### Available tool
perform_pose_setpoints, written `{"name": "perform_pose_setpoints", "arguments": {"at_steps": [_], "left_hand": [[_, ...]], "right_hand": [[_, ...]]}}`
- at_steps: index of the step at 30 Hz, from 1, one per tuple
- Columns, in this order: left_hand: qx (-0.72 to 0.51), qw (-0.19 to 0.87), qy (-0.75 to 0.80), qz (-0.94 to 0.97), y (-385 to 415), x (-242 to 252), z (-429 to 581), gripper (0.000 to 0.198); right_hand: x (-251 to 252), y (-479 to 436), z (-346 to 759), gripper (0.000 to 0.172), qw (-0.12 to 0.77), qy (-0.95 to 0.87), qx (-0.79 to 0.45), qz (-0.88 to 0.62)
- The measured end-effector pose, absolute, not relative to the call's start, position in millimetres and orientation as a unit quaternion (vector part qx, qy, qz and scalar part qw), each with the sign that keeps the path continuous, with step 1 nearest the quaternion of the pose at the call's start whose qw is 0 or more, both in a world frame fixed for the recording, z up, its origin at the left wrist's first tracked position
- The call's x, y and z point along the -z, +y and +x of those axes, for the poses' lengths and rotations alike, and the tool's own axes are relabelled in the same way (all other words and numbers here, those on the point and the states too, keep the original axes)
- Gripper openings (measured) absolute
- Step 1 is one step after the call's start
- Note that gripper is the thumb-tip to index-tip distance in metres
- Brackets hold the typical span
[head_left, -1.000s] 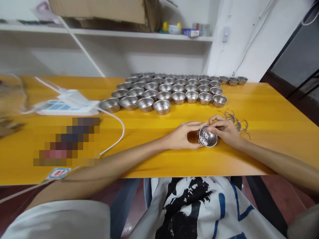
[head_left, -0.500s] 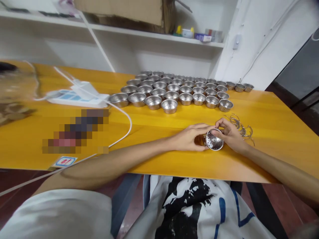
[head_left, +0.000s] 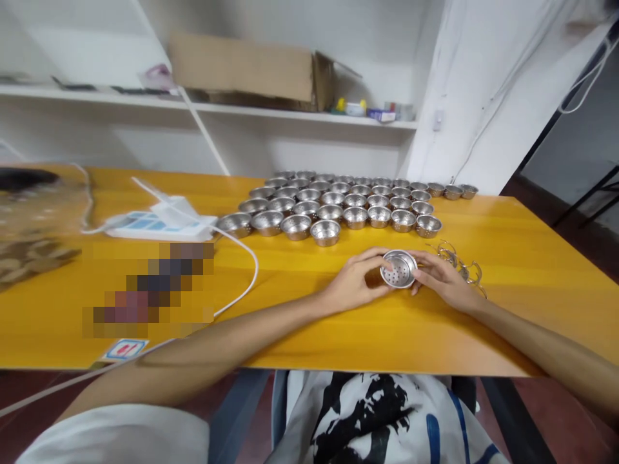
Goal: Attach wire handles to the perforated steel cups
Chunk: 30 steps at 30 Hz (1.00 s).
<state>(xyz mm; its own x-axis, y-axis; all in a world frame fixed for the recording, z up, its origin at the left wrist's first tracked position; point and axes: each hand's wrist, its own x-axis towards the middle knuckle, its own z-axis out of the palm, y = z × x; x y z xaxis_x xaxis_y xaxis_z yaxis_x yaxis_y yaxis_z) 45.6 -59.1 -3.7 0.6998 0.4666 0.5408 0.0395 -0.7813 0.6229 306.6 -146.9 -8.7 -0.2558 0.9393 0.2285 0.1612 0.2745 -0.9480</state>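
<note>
Between my two hands is a small perforated metal strainer cup [head_left: 399, 270], its open mouth turned up toward me. My left hand [head_left: 360, 280] grips it from the left, the thumb over the rim. From the other side my right hand [head_left: 442, 278] closes on the rim with thumb and fingers. Just beyond the right hand lies a loose pile of thin curved wire handles [head_left: 459, 263]. Rows of similar strainer cups [head_left: 325, 232] stand upright farther back on the yellow table [head_left: 290, 332].
A white power strip [head_left: 164, 227] with a plug and cable lies at the left, and its white cord [head_left: 255, 264] curls over the table. Brown ring-shaped pieces [head_left: 33, 258] sit at the far left. A cardboard box [head_left: 242, 67] rests on the shelf behind.
The strainer cup has tipped so its mouth faces more upward, and both hands have shifted their hold on its rim. The camera view has tilted up a little.
</note>
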Motion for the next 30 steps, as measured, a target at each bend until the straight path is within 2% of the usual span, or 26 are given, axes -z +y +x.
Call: {"name": "perform_pose_setpoints", "arguments": {"at_steps": [5, 8, 10, 14, 15, 17, 18, 25, 30], "left_hand": [[-0.356, 0.305, 0.149, 0.871, -60.3, 2.7, 45.5, 0.032], [-0.351, 0.352, 0.146, 0.855, -58.0, 5.8, 44.5, 0.062], [-0.343, 0.382, 0.161, 0.843, -55.7, 10.1, 43.9, 0.072], [-0.347, 0.377, 0.19, 0.838, -50.7, 18.6, 44.6, 0.059], [-0.345, 0.372, 0.196, 0.839, -49.8, 20.0, 45.2, 0.054], [-0.331, 0.364, 0.212, 0.844, -48.4, 21.8, 46.5, 0.046], [-0.323, 0.361, 0.219, 0.847, -47.9, 22.3, 47.3, 0.044], [-0.33, 0.362, 0.22, 0.844, -46.5, 24.0, 51.9, 0.046], [-0.303, 0.346, 0.224, 0.859, -45.5, 24.4, 52.0, 0.04]], "right_hand": [[10.1, -147.8, 306.2, 0.039, 0.459, -0.677, -0.388, -0.424], [7.5, -142.2, 314.1, 0.03, 0.469, -0.682, -0.342, -0.445], [5.2, -132.7, 330.3, 0.03, 0.485, -0.671, -0.296, -0.477], [3.1, -106.1, 395.9, 0.05, 0.538, -0.599, -0.183, -0.564], [3.0, -99.6, 416.6, 0.053, 0.52, -0.584, -0.153, -0.604], [2.7, -87.2, 456.5, 0.053, 0.41, -0.555, -0.058, -0.722], [2.2, -80.8, 473.7, 0.053, 0.384, -0.538, -0.032, -0.75], [-5.3, -13.3, 513.0, 0.043, 0.296, -0.528, 0.01, -0.796], [-1.7, 34.0, 498.4, 0.052, 0.271, -0.519, 0.018, -0.81]]}}
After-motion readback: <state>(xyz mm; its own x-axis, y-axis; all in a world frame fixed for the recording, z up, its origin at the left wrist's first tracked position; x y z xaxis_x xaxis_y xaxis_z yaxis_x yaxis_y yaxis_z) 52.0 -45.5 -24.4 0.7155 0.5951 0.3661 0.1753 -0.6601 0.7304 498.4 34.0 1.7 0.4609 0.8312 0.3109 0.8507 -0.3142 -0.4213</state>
